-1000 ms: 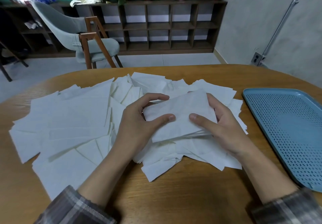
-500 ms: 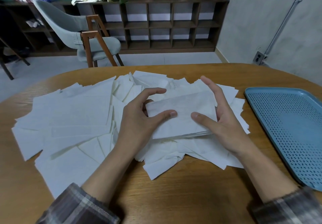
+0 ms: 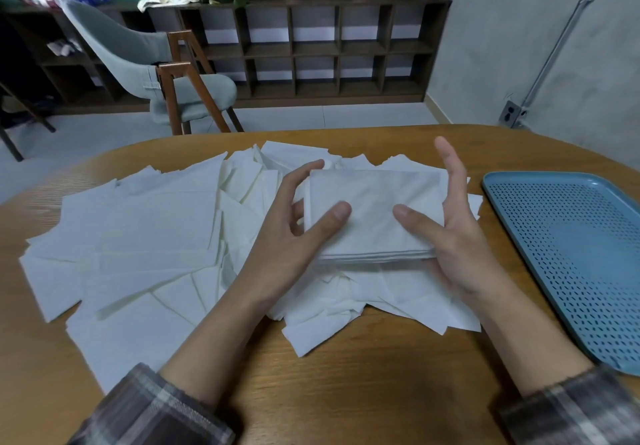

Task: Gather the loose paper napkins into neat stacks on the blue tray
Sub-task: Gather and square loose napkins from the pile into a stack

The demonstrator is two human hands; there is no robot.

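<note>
A small squared stack of white napkins (image 3: 374, 216) is held just above the loose pile of white napkins (image 3: 145, 236) that covers the middle and left of the round wooden table (image 3: 363, 385). My left hand (image 3: 294, 236) grips the stack's left edge, thumb on top and fingers curled behind it. My right hand (image 3: 453, 226) holds the right edge with its thumb on top, while its fingers stand straight up along the side. The blue perforated tray (image 3: 571, 254) lies at the right with nothing on it.
Beyond the table stands a grey chair with wooden legs (image 3: 166, 77), and a dark wooden shelf unit (image 3: 329, 49) with potted plants on top runs along the far wall. A grey wall with a conduit and outlet is at the right.
My right hand's fingers have lifted off the stack's top and straightened upright against its right edge. The stack has turned squarer to me and its edges look more even.
</note>
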